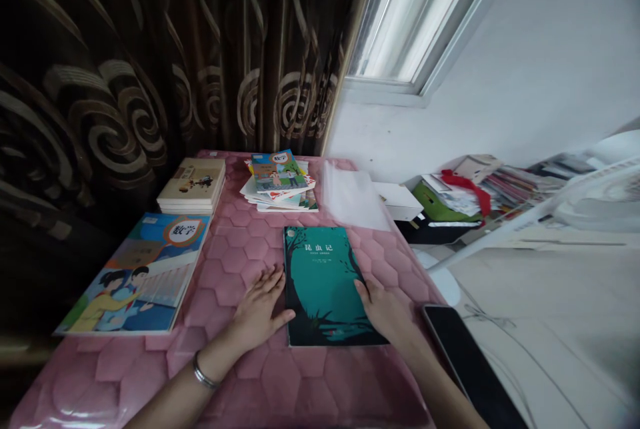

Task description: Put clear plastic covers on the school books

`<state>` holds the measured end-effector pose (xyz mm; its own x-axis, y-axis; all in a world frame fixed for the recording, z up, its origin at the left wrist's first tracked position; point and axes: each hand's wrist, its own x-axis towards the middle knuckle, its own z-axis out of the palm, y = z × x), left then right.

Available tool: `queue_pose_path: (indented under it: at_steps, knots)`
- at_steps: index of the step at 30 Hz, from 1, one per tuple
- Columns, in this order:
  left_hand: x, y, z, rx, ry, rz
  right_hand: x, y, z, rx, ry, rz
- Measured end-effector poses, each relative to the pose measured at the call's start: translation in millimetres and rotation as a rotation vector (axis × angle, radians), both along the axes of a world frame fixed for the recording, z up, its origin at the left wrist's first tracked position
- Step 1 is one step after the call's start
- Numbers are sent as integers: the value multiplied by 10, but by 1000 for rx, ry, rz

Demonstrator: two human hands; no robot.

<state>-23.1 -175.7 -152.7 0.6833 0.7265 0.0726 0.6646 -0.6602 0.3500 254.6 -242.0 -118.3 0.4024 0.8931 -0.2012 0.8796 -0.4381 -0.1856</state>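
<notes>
A teal and black book [325, 289] with white title characters lies closed on a pink padded table cover [240, 249]. At its left edge, my left hand [260, 309] rests flat with its fingers stretched out and the thumb touching the cover. My right hand [387, 312] holds the opposite edge, thumb on top of the cover; its other fingers are partly hidden. A silver bracelet [203, 372] circles my left wrist. To the left lies a blue textbook [145, 276] with cartoon children on its front.
Behind are a stack of tan books [193, 182], a pile of thin books [281, 179] and clear plastic sheets [355, 196]. A black flat device [473, 362] lies by the right edge. Beyond it stand a white fan [590, 189] and a green box of papers [440, 199]. A dark curtain [200, 62] hangs behind.
</notes>
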Motion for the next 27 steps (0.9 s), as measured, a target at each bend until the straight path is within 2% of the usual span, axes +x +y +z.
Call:
queue_pose_path:
  at_steps: [7,14,27]
  knots:
    - [-17,6,38,-30,-13,-13,52,-19,-21,-14,30,-6]
    - [-50,30,-18,-17,-71,-38,138,-44,-110,-11,55,21]
    - [-59,33,-49,-13,-99,-51,83,-67,-54,0,31,23]
